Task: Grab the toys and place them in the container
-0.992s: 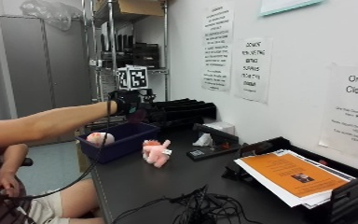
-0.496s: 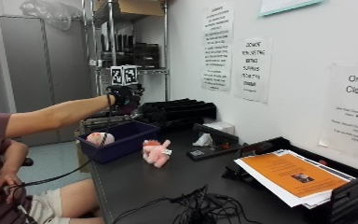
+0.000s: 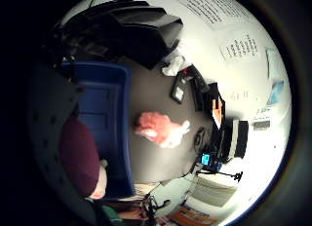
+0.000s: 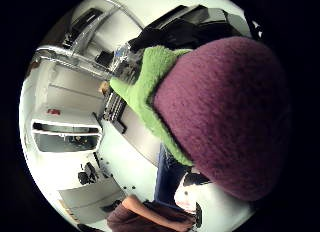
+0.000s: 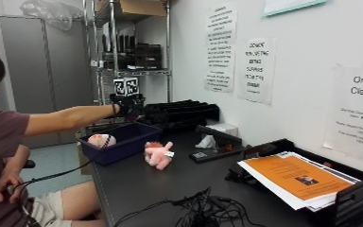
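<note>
Toy in hand: a purple-and-green plush toy (image 4: 220,102) fills the thumb-side palm view, pressed close to the gloved right hand (image 5: 130,105); whether the fingers are curled round it cannot be told from these views.
Hand: raised on an outstretched arm above the far end of the blue container (image 5: 137,135), a likely position for dropping the plush in.
Container: an open blue bin near the bench's edge, beside the seated person; a pale round toy (image 5: 101,140) already lies inside.
Still out: a pink plush toy (image 5: 159,154) lies on the bench just beside the container, apparently the next to collect.
Bench: a dark worktop (image 5: 169,189) carrying a tangle of black cables (image 5: 200,215), a black paper tray with an orange sheet (image 5: 298,177), and black stacked trays (image 5: 181,111) against the wall.
Room: white wall with printed notices (image 5: 255,71), a wire shelving rack (image 5: 134,47) and grey cabinets (image 5: 49,71) behind.
</note>
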Motion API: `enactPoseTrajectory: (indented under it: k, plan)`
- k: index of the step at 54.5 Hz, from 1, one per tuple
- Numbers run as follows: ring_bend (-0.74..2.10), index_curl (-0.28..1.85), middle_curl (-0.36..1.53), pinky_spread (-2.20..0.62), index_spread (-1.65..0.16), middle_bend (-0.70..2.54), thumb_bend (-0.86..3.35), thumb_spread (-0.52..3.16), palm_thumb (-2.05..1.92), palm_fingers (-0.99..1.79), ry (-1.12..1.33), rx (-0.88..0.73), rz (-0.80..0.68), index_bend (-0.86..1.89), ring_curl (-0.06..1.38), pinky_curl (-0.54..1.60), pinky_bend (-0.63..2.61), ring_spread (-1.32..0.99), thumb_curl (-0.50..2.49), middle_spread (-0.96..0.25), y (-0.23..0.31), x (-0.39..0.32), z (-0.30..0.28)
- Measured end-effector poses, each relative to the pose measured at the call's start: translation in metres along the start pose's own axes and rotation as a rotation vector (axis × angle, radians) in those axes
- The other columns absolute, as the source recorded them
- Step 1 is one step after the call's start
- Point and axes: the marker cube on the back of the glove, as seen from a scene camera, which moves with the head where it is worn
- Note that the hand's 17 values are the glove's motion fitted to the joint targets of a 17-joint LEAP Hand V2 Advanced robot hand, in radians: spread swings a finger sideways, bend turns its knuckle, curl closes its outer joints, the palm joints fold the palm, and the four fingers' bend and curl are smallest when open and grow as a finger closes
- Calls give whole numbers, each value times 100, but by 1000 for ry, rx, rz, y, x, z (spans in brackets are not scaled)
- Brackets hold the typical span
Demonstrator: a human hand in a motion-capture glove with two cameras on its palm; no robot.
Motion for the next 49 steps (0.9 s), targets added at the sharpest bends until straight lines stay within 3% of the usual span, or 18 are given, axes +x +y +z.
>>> enactPoseTrajectory:
  k: [8, 12, 13, 14, 15, 16, 19, 33, 49]
  plan:
    - [127, 113, 89, -33, -37, 84, -3, 129, 27, 62, 8, -106, 5, 14, 62, 51, 99, -34, 35, -26, -4, -3, 12]
    - [118, 105, 81, -27, -35, 58, -3, 127, 24, 1, -28, -197, -6, 3, 63, 56, 109, -31, 34, -26, -5, -5, 14]
    - [126, 109, 85, -29, -35, 72, -2, 128, 25, 38, -30, -213, -4, 17, 66, 55, 107, -32, 35, -27, -5, -4, 14]
    - [109, 97, 75, -22, -34, 47, -4, 126, 22, -16, -28, -229, 1, -3, 57, 52, 111, -30, 34, -24, -4, -2, 14]
    - [104, 95, 74, -19, -32, 41, -5, 124, 19, -32, -27, -241, 7, -4, 58, 55, 118, -26, 33, -22, -4, 0, 14]
    - [108, 94, 74, -19, -32, 43, -3, 125, 20, -16, -26, -248, 11, 1, 59, 53, 115, -27, 34, -23, -3, 2, 13]
    - [88, 82, 67, -12, -28, 28, -5, 121, 14, -42, -25, -235, 18, -4, 51, 52, 120, -19, 32, -14, -2, 10, 7]
    - [66, 50, 54, 1, -21, 16, -4, 115, -3, -28, -30, -162, 101, 3, 40, 44, 108, -6, 30, -1, 13, 82, -31]
    - [56, 34, 46, 4, -20, 16, -3, 116, -3, -23, 41, -341, 216, 8, 37, 37, 91, -3, 29, 0, 44, 153, -21]
